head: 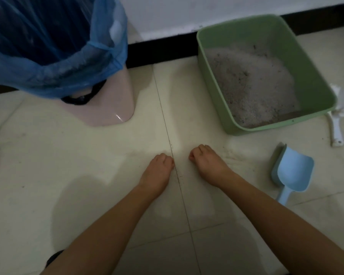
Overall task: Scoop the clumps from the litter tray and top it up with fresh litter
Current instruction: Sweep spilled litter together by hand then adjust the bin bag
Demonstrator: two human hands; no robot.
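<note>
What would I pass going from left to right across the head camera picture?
Bin with the blue bag → left hand → right hand → blue scoop → white scoop. The green litter tray stretches across several of these, so it's left out.

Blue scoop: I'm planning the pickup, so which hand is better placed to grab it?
Right. The right hand is nearer the blue scoop, which lies on the floor to its right; the left hand would need to cross over.
</note>
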